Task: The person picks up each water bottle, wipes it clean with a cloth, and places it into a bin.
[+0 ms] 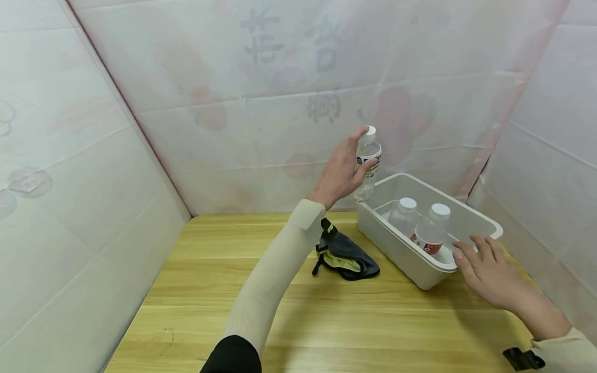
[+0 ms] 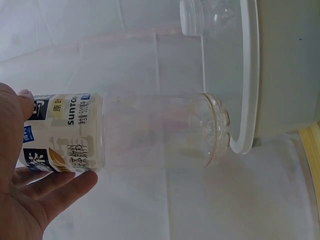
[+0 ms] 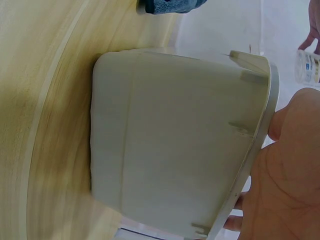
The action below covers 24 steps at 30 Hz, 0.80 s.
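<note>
My left hand (image 1: pixel 342 168) grips a clear plastic drink bottle (image 1: pixel 369 181) with a white cap and a printed label. It holds the bottle upright, its base close by the left corner of a white plastic bin (image 1: pixel 396 251). In the left wrist view the bottle (image 2: pixel 155 130) looks see-through below its label, thumb and fingers around the labelled part. My right hand (image 1: pixel 496 274) rests at the bin's near right rim, fingers spread over the edge. Two capped clear bottles stand inside the bin, one plain (image 1: pixel 403 217) and one with a red-and-white label (image 1: pixel 430 233).
A dark grey and yellow-green cloth item (image 1: pixel 347 254) with black straps lies on the wooden table (image 1: pixel 210 300), left of the bin. Pale printed sheeting (image 1: pixel 261 155) hangs behind the table and along both sides.
</note>
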Tool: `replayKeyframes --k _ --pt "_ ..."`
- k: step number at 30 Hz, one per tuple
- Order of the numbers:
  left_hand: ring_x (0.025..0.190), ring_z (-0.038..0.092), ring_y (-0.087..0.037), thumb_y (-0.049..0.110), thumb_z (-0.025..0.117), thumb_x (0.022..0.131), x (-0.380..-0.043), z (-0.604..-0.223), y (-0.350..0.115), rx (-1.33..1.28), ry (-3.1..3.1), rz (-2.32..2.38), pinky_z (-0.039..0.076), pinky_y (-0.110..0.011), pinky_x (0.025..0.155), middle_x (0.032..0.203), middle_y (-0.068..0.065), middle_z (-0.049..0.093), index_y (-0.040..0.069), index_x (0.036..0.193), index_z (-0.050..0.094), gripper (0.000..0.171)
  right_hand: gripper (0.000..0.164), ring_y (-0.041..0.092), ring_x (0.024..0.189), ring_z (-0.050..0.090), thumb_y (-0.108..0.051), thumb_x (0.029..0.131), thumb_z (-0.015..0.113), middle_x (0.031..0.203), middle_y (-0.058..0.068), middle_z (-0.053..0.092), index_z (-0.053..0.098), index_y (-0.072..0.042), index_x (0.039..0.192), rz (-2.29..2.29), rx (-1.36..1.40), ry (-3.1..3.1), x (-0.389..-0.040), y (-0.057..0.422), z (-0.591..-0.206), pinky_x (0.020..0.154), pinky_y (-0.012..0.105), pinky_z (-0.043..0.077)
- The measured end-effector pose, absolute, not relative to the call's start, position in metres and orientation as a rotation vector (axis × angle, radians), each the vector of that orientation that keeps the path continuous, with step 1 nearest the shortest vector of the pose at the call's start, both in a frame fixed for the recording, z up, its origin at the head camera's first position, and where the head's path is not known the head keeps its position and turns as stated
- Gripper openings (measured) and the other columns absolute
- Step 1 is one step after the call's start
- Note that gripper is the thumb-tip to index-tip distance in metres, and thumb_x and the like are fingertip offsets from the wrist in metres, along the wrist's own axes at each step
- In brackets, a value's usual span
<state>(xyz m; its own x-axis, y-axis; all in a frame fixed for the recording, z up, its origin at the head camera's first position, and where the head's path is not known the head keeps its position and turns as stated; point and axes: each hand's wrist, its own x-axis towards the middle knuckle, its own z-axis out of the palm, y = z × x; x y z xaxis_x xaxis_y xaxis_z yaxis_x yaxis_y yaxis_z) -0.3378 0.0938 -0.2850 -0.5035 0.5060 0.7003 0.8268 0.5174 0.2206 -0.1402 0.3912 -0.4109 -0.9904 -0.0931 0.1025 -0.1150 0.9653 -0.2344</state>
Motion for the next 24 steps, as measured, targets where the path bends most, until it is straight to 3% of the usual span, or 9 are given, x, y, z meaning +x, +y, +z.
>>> replayKeyframes --k 4,9,18,24 --pt "0.096 0.050 -0.014 0.039 0.047 0.091 -0.343 -0.285 0.099 -1.073 -2.217 -0.784 0.043 -0.025 0.083 0.121 -0.005 0.049 0.020 0.140 0.008 0.066 0.049 0.049 0.134 -0.012 -0.033 0.099 0.022 0.141 0.034 0.010 0.028 -0.001 0.137 0.399 0.199 -2.997 -0.141 0.389 -0.414 0.095 0.071 0.006" --pt "0.099 0.051 -0.015 0.039 0.048 0.091 -0.345 -0.285 0.106 -1.076 -2.255 -0.804 0.043 -0.025 0.083 0.122 -0.005 0.048 0.021 0.139 0.006 0.066 0.048 0.046 0.135 -0.014 -0.030 0.100 0.022 0.140 0.035 0.011 0.028 0.000 0.136 0.411 0.250 -2.975 -0.138 0.385 -0.418 0.105 0.056 -0.019" --pt "0.102 0.049 -0.013 0.041 0.046 0.091 -0.345 -0.279 0.127 -1.094 -2.290 -0.804 0.042 -0.024 0.088 0.123 -0.004 0.047 0.022 0.139 0.004 0.067 0.046 0.047 0.135 -0.012 -0.028 0.100 0.022 0.139 0.034 0.012 0.027 -0.001 0.136 0.414 0.245 -2.964 -0.134 0.384 -0.414 0.106 0.055 -0.019" --pt "0.102 0.050 -0.014 0.043 0.044 0.091 -0.345 -0.282 0.141 -1.104 -2.338 -0.851 0.044 -0.025 0.083 0.124 -0.006 0.046 0.025 0.139 0.003 0.065 0.046 0.047 0.135 -0.008 -0.027 0.100 0.022 0.138 0.035 0.014 0.028 0.001 0.136 0.410 0.255 -2.960 -0.130 0.381 -0.412 0.107 0.052 -0.019"
